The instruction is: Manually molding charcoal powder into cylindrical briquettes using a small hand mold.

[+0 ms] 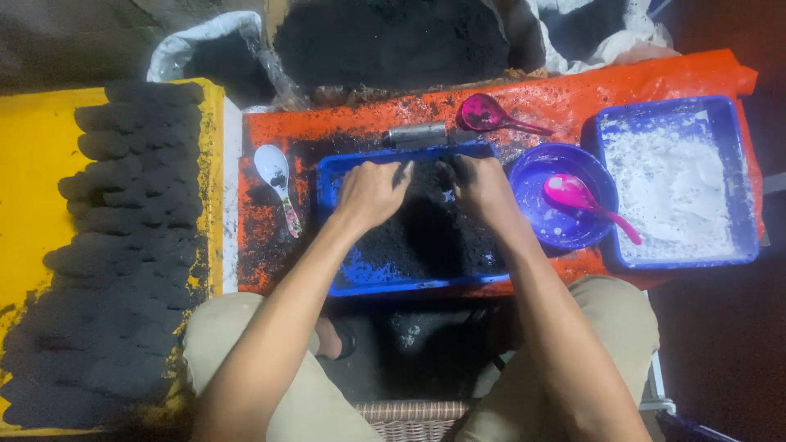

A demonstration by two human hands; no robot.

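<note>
Your left hand and right hand curl, knuckles up, fingers pressed into black mix — tray beneath contains spill.

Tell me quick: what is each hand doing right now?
Left hand: curled, fingers pressed into the black powder in the blue tray.
Right hand: the same, fingers buried; grip cannot be told.
</note>
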